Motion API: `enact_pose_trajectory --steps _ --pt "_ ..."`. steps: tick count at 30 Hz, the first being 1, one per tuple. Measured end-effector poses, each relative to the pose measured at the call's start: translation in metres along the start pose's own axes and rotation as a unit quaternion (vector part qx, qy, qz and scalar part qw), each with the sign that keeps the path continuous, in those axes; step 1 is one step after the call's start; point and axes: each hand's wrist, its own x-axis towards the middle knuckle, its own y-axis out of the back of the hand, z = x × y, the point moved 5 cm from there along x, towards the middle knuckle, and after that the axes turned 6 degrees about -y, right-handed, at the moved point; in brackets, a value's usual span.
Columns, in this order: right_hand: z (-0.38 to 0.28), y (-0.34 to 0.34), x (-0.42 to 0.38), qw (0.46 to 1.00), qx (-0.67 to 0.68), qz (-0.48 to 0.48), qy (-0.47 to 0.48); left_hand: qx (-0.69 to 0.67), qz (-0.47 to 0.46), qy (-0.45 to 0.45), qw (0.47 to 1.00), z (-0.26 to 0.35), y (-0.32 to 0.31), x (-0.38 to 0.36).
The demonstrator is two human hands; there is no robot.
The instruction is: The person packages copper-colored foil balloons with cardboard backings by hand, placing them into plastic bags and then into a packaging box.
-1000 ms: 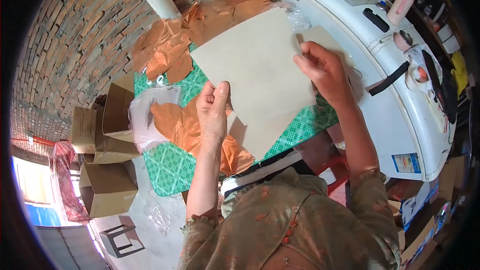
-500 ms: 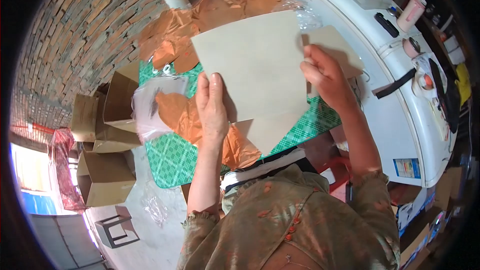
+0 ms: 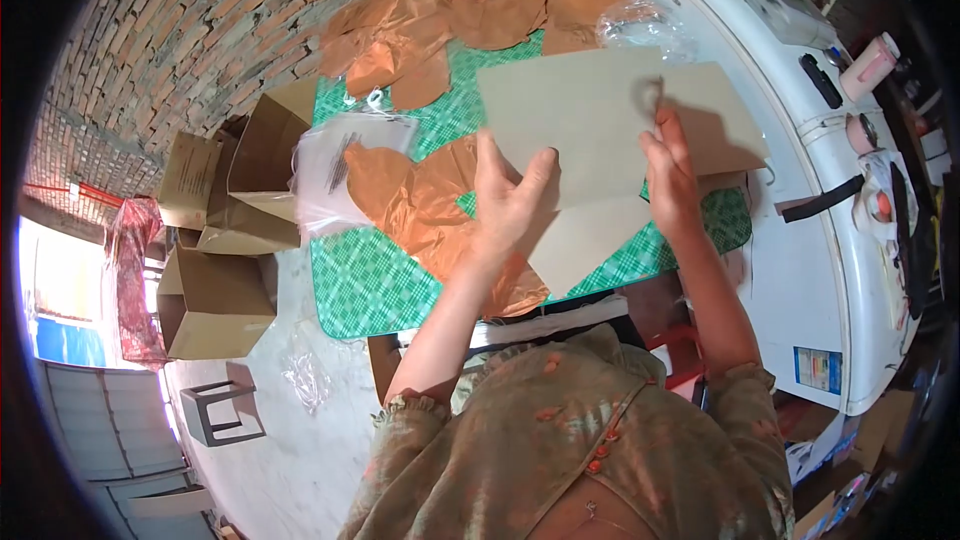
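Observation:
A beige sheet of card [image 3: 570, 120] lies over other beige pieces [image 3: 590, 240] on the table with the green checked cover [image 3: 365, 285]. My left hand [image 3: 508, 195] rests at the sheet's lower left, thumb and fingers spread apart. Closed fingers of my right hand [image 3: 672, 165] hold a small blurred ring-like object [image 3: 650, 95], perhaps a scissors handle, above the sheet's right part. Orange crinkled shapes [image 3: 410, 195] lie beside my left hand, next to a clear plastic bag [image 3: 345, 170] with papers.
More orange pieces [image 3: 490, 5] and clear plastic [image 3: 645, 28] lie along the table's far side. A white freezer [image 3: 790, 240] stands at the right. Open cardboard boxes [image 3: 225, 290] and a small grey stool [image 3: 222, 410] are at the left. Behind is a brick wall [image 3: 200, 40].
The beige sheet has come down onto the other pieces. My left hand has opened off its edge; my right hand now has the small object. The view has shifted.

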Motion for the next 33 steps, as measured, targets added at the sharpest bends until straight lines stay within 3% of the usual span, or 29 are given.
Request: enact_pose_trajectory --steps 3,6,8,10,12,18,21,24,27,31,33 --pt "0.030 0.009 0.001 1.000 0.008 0.008 -0.010 0.070 0.024 -0.042 0.996 -0.020 0.011 -0.006" --pt "0.054 0.017 0.000 0.994 -0.105 0.023 0.028 0.060 0.026 -0.025 0.998 -0.035 0.017 -0.014" --pt "0.057 0.015 -0.007 0.995 -0.101 0.006 0.019 0.111 -0.019 0.007 0.994 -0.054 0.024 -0.028" --pt "0.056 -0.001 -0.018 0.998 0.020 -0.038 -0.052 0.150 -0.044 0.027 0.987 -0.064 0.028 -0.038" --pt "0.059 -0.004 -0.021 0.996 0.054 -0.028 -0.071 0.175 -0.050 0.037 0.983 -0.070 0.031 -0.047" --pt "0.057 -0.007 -0.013 0.994 0.067 -0.028 -0.080 0.148 -0.008 0.016 0.989 -0.071 0.031 -0.040" --pt "0.065 0.002 -0.009 0.995 0.047 0.001 -0.090 0.086 -0.019 0.090 0.992 -0.064 0.029 -0.033" --pt "0.077 0.024 -0.007 0.996 -0.077 0.019 -0.034 0.015 -0.051 0.132 0.990 -0.042 0.024 -0.019" --pt "0.054 0.016 -0.008 0.993 -0.038 0.048 -0.096 -0.130 -0.018 0.170 0.977 -0.011 0.017 -0.010" --pt "0.027 0.014 -0.017 0.980 0.003 0.067 -0.186 -0.124 -0.037 0.220 0.967 0.002 0.031 -0.006" --pt "0.015 0.009 -0.019 0.984 0.029 0.061 -0.165 -0.102 -0.036 0.234 0.966 0.002 0.035 -0.006"
